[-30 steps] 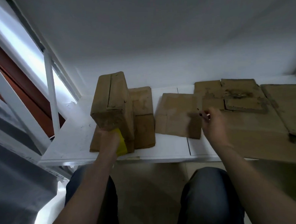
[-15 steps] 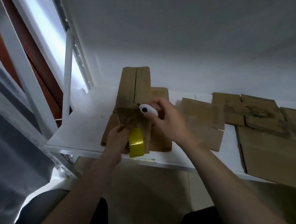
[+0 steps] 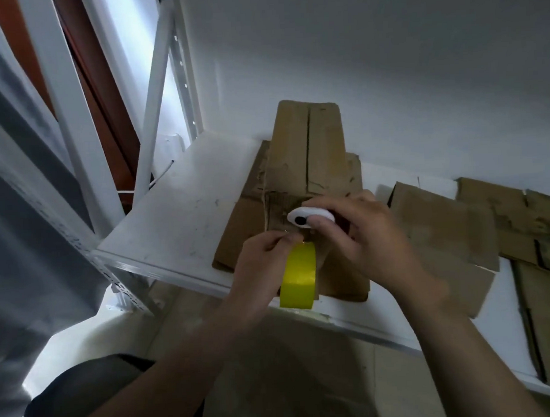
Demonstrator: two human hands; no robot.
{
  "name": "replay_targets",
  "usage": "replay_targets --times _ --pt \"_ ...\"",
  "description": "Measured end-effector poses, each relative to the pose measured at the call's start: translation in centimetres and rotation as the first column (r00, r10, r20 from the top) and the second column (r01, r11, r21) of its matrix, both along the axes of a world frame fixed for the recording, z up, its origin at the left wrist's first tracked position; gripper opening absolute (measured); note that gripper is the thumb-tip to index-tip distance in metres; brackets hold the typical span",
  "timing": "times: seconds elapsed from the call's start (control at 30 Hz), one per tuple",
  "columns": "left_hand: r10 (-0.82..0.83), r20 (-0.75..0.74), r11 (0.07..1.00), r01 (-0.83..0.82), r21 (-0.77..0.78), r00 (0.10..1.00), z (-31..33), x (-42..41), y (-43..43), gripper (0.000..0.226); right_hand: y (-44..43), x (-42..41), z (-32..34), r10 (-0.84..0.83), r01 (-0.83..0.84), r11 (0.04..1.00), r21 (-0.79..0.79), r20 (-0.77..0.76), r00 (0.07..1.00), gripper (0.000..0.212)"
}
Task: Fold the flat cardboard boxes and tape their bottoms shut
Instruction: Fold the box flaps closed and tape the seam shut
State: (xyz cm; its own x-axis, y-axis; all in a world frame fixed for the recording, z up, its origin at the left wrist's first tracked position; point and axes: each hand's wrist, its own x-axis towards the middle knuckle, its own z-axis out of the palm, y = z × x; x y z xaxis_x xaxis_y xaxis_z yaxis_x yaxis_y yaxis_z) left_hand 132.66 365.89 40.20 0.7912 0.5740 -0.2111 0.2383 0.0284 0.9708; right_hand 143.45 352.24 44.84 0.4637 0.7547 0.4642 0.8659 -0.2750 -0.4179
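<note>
left hand grips tape roll — just in front of box | right hand grips white tool

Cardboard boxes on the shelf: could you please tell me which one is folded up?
The box standing upright at the shelf's left end; the others, under it and to its right, lie flat.

Folded brown box stands on flat cardboard, seam up; yellow tape roll at near face

White wall behind white shelf; bright window left; tan floor below
</note>
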Motion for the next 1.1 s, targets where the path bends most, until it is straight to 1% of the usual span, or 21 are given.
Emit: replay_targets --times 0.07,0.17,0.37,0.53,0.63,0.73,0.87,0.93,1.03,1.1 --pt "-0.005 0.001 1.000 0.005 -0.004 1.000 -0.3 -0.1 0.1 0.019 -0.1 0.3 0.4 0.021 -0.021 0.999 -0.030 0.019 1.000 0.027" --pt "0.003 0.030 1.000 -0.003 0.007 1.000 -0.9 -0.4 0.3 0.010 -0.2 0.4 0.5 0.040 -0.037 0.998 -0.054 0.043 0.998 0.029" --pt "-0.049 0.076 0.999 0.048 0.017 0.996 -1.3 -0.5 0.3 0.012 -0.3 -0.1 0.5 0.019 -0.019 1.000 -0.019 0.012 1.000 0.027" --pt "-0.033 0.086 0.999 0.033 0.008 0.996 -1.3 -0.5 0.2 0.014 -0.3 -0.4 1.1 0.092 -0.089 0.995 -0.035 0.101 0.991 0.020" --pt "-0.031 0.087 0.999 0.030 0.018 0.996 -1.3 -0.5 0.2 0.014 -0.1 -0.4 1.0 0.121 -0.113 0.991 -0.068 0.122 0.985 0.016" --pt "-0.031 0.077 0.999 0.028 0.039 0.997 -1.4 -0.5 0.3 0.020 0.2 -0.5 0.6 0.108 -0.094 0.991 -0.093 0.150 0.983 0.014" --pt "-0.035 0.056 0.999 0.033 0.028 0.998 -1.4 -0.4 0.4 0.037 0.9 -0.7 0.4 0.091 -0.073 0.992 -0.102 0.183 0.979 0.012" --pt "-0.027 0.055 0.999 0.026 0.028 0.998 -1.6 -0.2 0.4 0.031 1.1 -0.8 0.5 0.076 -0.053 0.990 -0.128 0.180 0.981 0.008" --pt "-0.014 0.071 1.000 0.013 0.023 0.997 -1.8 -0.1 0.6 0.014 1.0 -0.8 1.0 0.031 -0.006 0.982 -0.187 0.128 0.991 0.004" --pt "-0.016 0.084 0.999 0.012 0.051 0.996 -2.1 0.0 0.8 0.012 0.7 -0.7 1.4 0.013 0.009 0.978 -0.207 0.105 0.994 0.007"
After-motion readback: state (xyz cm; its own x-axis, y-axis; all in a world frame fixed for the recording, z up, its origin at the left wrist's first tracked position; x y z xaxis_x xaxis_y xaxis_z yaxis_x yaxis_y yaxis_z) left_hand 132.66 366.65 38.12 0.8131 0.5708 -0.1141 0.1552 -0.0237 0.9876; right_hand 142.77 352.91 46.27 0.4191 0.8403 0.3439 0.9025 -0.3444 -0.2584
